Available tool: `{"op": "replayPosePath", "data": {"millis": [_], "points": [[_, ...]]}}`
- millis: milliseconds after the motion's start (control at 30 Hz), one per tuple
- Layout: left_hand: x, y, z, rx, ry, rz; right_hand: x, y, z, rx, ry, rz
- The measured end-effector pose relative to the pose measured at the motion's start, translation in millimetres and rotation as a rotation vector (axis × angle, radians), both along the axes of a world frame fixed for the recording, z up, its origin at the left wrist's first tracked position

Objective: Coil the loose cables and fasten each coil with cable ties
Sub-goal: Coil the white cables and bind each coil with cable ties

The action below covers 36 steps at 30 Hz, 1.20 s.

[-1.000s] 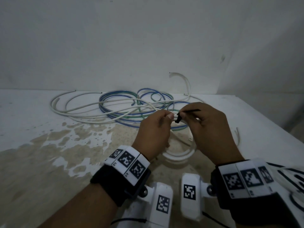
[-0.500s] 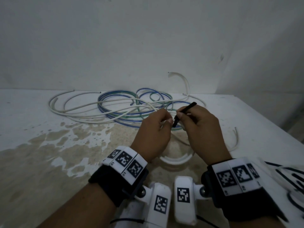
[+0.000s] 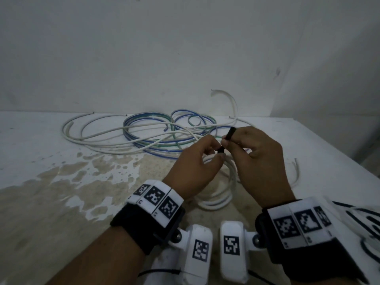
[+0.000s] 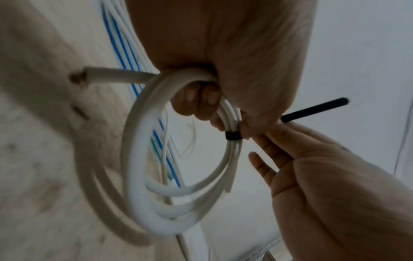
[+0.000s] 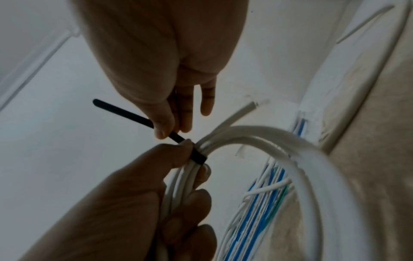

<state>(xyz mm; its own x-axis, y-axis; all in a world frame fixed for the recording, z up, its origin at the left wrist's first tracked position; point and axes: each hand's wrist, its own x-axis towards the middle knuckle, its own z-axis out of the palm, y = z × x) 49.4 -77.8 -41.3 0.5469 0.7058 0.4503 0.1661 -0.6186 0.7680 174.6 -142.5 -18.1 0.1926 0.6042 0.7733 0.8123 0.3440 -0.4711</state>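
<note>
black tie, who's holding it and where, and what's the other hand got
The right hand pinches the black tie on its free tail, just beyond the wrapped band. The left hand grips the white cable coil beside that band.

Loose cables [image 3: 148,133] clutter the table [image 3: 41,140] beyond; left side seemingly bare.

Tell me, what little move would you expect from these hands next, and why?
Probably the right hand draws the black cable tie tighter. The tie already wraps the white coil, which the left hand grips, and its long free tail sticks out past the right hand's pinching fingers. Whether the band sits fully snug cannot be told.
</note>
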Motion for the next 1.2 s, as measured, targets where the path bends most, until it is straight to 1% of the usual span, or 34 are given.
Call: {"op": "replayPosePath", "data": {"millis": [67,133,200,267,333,433,467,533,633,700,767,833,867,933,1000,1100,1200], "points": [[0,0,2,0.039,0.014,0.014,-1,0,2,-0.011,0.020,0.006],[-1,1,1,0.031,0.007,0.044,0,0,2,-0.075,0.118,0.017],[0,3,1,-0.058,-0.048,0.044,1,1,1,-0.109,0.247,0.020],[-1,4,1,-0.252,-0.136,-0.024,3,1,0,-0.091,0.306,-0.006],[-2,3,2,-0.427,-0.197,-0.110,5,2,-1,-0.055,0.322,-0.064],[-1,0,2,-0.622,-0.272,-0.220,7,3,-3,-0.033,0.343,-0.104],[1,-1,2,-0.662,-0.296,-0.218,6,3,-3,-0.037,0.344,-0.098],[5,-2,2,-0.745,-0.350,-0.162,4,4,-6,-0.068,0.333,-0.061],[8,-3,2,-0.899,-0.443,-0.112,1,6,-7,-0.120,0.252,0.010],[9,-3,3,-0.960,-0.460,-0.094,0,6,-7,-0.135,0.217,0.043],[10,-4,3,-0.938,-0.430,-0.073,0,5,-7,-0.149,0.231,0.052],[11,-3,2,-0.866,-0.377,-0.030,0,4,-7,-0.157,0.258,0.044],[11,-3,1,-0.814,-0.352,0.000,-1,4,-7,-0.160,0.278,0.041],[11,0,-2,-0.650,-0.265,0.077,-2,4,-7,-0.165,0.339,0.054],[9,1,-2,-0.516,-0.182,0.105,-3,5,-7,-0.164,0.380,0.051],[9,-2,-2,-0.448,-0.193,0.073,-3,6,-9,-0.159,0.373,0.035],[9,-2,-5,-0.363,-0.234,0.127,-5,5,-8,-0.131,0.294,0.035]]}}
